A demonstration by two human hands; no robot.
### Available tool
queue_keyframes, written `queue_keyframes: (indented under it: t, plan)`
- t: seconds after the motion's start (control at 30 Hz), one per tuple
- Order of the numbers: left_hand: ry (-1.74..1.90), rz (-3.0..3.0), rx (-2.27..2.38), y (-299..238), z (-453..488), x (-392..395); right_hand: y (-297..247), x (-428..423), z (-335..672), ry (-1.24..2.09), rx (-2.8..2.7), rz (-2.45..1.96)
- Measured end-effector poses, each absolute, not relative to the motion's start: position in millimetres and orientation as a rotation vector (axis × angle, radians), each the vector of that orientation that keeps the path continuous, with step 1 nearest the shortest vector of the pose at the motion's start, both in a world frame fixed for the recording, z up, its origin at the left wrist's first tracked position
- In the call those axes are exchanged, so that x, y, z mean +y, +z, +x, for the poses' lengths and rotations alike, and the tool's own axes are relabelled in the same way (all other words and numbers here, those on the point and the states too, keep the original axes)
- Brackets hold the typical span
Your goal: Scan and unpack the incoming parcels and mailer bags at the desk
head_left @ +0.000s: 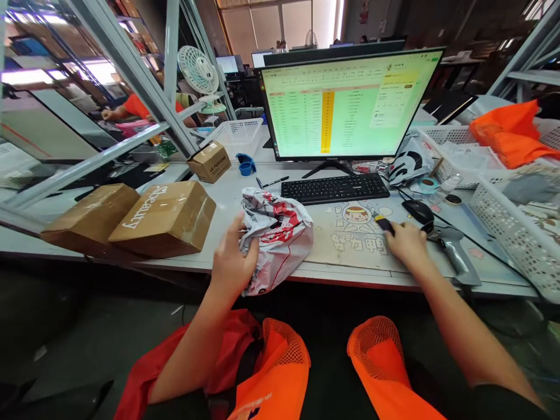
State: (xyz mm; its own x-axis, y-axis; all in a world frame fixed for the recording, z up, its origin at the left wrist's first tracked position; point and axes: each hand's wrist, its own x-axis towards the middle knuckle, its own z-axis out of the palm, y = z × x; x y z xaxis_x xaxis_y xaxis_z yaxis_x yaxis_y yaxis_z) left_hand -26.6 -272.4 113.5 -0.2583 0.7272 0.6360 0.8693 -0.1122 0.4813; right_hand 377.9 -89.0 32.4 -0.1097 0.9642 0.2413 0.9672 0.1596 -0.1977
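L hand: fingers holding left side of crumpled white plastic bag w/ red print, at front edge of white worktop, nr rectangular black keyboard. R hand: fingers closed on slim black-&-yellow cutter-like tool, over flat beige printed mat, nr rounded black mouse.

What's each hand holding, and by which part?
The right hand holds a yellow-banded tool by its dark end. The left hand touches the plastic bag; any grip is unclear.
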Motion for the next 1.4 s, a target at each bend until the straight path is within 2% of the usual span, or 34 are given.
queue_keyframes:
  t: [0.07,0.17,0.27,0.33,0.4,0.5,0.67,0.8,0.9,0.97,1.07,1.2,1.3,1.4]
  plan:
    - [-0.916,-1.920,-1.980,128,-25,-271,44,-123,332,-0.014,-2.152,-1.463]
    - [-0.476,-2.002,-2.029,149,-26,-254,68,-175,249,0.268,-2.318,-0.688]
    - [-0.274,-2.251,-2.109,164,-34,-229,83,-199,184,0.293,-2.368,-0.571]
    - [-0.327,-2.532,-2.135,171,-39,-217,83,-198,159,0.265,-2.340,-0.643]
    - [-0.549,-2.717,-2.141,177,-39,-214,78,-192,146,0.264,-2.290,-0.678]
    - [-0.814,-2.679,-2.107,181,-28,-220,71,-186,140,0.323,-2.205,-0.609]
    - [-0.557,-2.294,-1.810,179,-33,-230,70,-190,161,0.453,-2.125,-0.364]
    - [-0.363,-2.050,-1.756,167,-89,-226,59,-190,217,0.275,-2.328,-0.154]
    - [-0.304,-2.016,-1.859,147,-117,-226,47,-189,256,0.132,-2.442,-0.152]
    - [-0.385,-2.030,-2.002,134,-116,-228,48,-190,264,0.073,-2.480,-0.194]
    - [-0.794,-2.015,-2.212,127,-92,-233,71,-193,244,0.070,-2.514,-0.180]
    - [-1.364,-1.964,-2.080,147,-48,-240,117,-190,184,0.040,-2.515,-0.083]
    - [-1.476,-2.034,-1.914,160,-17,-244,134,-180,145,-0.040,-2.711,-0.217]
    - [-1.402,-2.124,-1.818,156,6,-252,133,-169,130,-0.029,-2.919,-0.326]
